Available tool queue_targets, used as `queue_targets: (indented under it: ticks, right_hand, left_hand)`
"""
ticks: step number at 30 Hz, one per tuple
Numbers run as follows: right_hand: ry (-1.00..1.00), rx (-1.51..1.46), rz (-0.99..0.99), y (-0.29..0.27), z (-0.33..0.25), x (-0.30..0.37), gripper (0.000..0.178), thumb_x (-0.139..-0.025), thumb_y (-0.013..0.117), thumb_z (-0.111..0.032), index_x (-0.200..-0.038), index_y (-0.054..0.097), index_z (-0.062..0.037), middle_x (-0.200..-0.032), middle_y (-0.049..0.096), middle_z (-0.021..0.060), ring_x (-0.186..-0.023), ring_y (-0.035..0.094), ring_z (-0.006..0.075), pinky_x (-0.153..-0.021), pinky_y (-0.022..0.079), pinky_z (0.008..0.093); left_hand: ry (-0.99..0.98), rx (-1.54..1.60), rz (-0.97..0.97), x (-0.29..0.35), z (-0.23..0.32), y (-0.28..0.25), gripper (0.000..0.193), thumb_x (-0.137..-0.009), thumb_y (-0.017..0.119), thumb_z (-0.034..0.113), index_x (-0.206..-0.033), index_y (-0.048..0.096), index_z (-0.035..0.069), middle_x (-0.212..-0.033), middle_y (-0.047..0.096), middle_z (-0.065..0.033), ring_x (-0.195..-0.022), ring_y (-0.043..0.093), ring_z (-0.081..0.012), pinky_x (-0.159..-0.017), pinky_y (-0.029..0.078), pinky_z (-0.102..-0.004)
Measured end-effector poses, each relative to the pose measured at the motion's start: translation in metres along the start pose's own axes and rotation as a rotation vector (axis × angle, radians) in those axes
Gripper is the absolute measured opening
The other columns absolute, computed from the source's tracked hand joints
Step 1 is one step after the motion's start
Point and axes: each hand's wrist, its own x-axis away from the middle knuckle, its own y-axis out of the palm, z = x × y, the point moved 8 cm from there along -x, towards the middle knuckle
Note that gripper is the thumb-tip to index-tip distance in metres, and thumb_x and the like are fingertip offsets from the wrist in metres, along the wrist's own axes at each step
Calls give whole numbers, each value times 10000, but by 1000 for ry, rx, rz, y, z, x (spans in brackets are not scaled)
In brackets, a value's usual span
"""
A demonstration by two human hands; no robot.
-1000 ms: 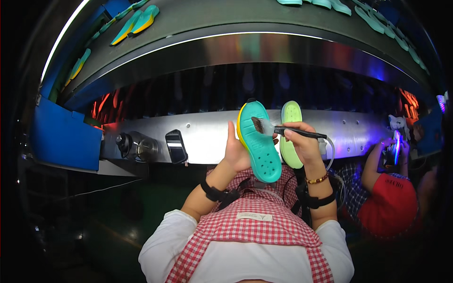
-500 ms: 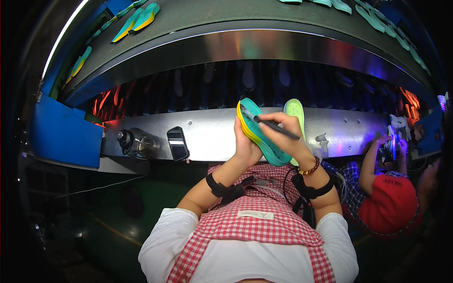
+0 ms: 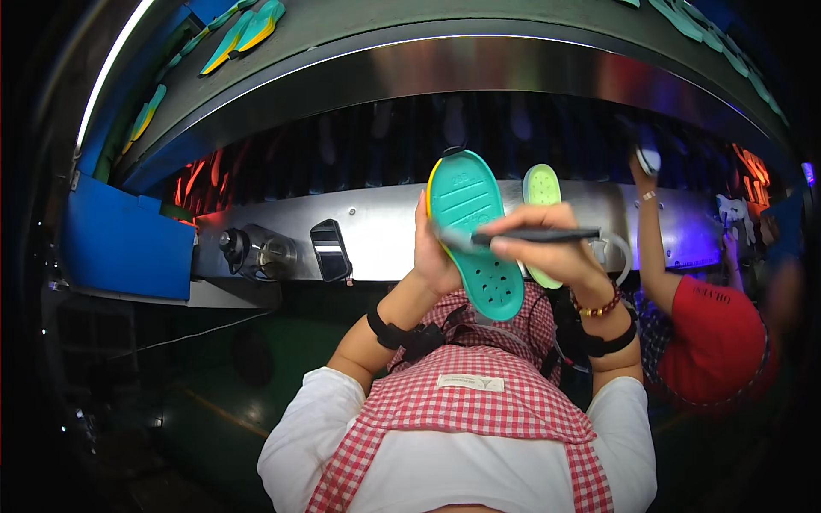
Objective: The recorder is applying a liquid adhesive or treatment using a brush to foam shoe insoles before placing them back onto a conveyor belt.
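A teal shoe sole (image 3: 479,291) with a yellow edge is in my left hand (image 3: 434,252), gripped by its left side, with its broad grooved and holed face turned up. My right hand (image 3: 552,256) holds a black-handled brush (image 3: 547,234) over the sole. The brush's pale, blurred bristles are at the left edge of the sole, about midway along it; whether they touch cannot be told. Behind my right hand, a light green sole (image 3: 542,185) lies on the metal ledge, partly hidden.
A phone (image 3: 330,250) and a clear jug with a dark lid (image 3: 261,250) stand left on the metal ledge (image 3: 385,218). Above, a conveyor belt (image 3: 359,19) carries teal soles (image 3: 244,36). On the right, a co-worker in red (image 3: 718,342) reaches toward the dark rack with a sole-like piece (image 3: 648,162).
My left hand has turned the sole so its face lies flatter toward me. The brush has moved from its upper edge down to mid-length. The co-worker's arm has stretched up to the rack.
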Motion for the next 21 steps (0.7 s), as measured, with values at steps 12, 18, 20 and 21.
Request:
queue_targets:
  ticks: [12,18,20,21]
  right_hand:
    - [-534,63,-254,23,-46,26,243,-714,717,2,-955,686,-16,-891,690,111,-796,655,200,-733,513,284]
    - [-447,193,-200,20,-40,28,229,-717,709,29,-940,683,-15,-921,687,119,-817,657,217,-747,520,301]
    - [-539,30,-256,20,-47,33,214,-716,709,26,-925,687,-11,-909,685,123,-824,654,221,-753,513,305]
    - [-492,-15,-112,8,-44,30,207,-727,691,36,-929,687,-14,-909,685,122,-836,647,218,-758,509,307]
  left_hand:
    - [398,-200,67,12,52,25,912,-803,117,766,-1155,523,29,-994,597,-191,-794,606,-312,-714,506,-435]
    - [536,-199,-40,19,76,50,901,-790,187,790,-1164,530,46,-1004,595,-198,-827,600,-309,-735,500,-439]
    - [558,-210,36,21,80,48,903,-790,182,792,-1172,526,50,-1002,596,-201,-834,602,-309,-745,502,-439]
    - [583,-220,72,23,83,46,904,-789,179,793,-1176,523,51,-1002,596,-202,-838,603,-309,-750,503,-439]
